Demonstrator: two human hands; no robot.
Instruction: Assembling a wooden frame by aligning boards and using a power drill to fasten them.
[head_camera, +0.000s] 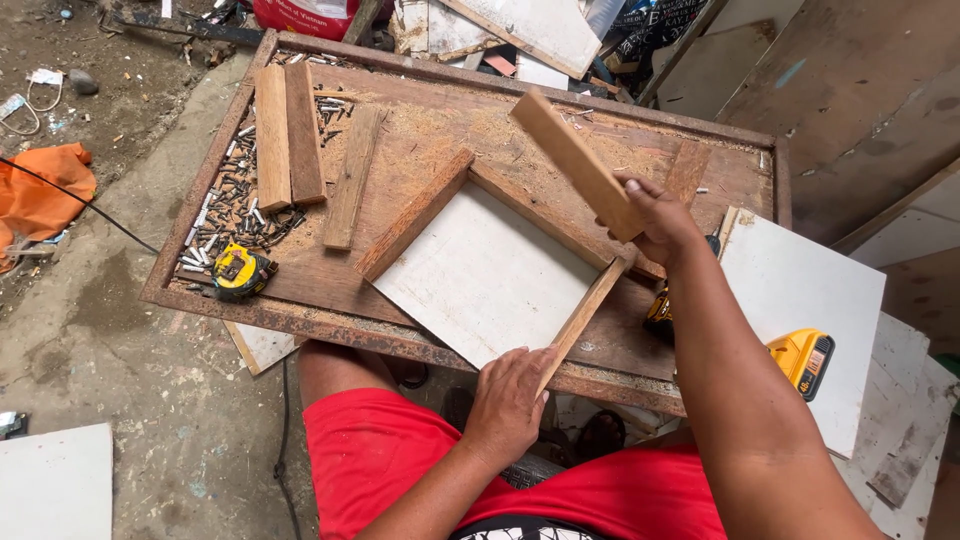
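My right hand grips a short wooden block, raised and tilted above the far right corner of a three-sided wooden frame. The frame surrounds a white square panel lying on a sawdust-covered work board. My left hand rests on the near end of the frame's thin right slat, at the board's front edge.
Three loose wood strips and a heap of screws lie at the board's left, with a yellow tape measure by the near left corner. A yellow cordless drill rests on a white sheet to the right. Scrap boards clutter the back.
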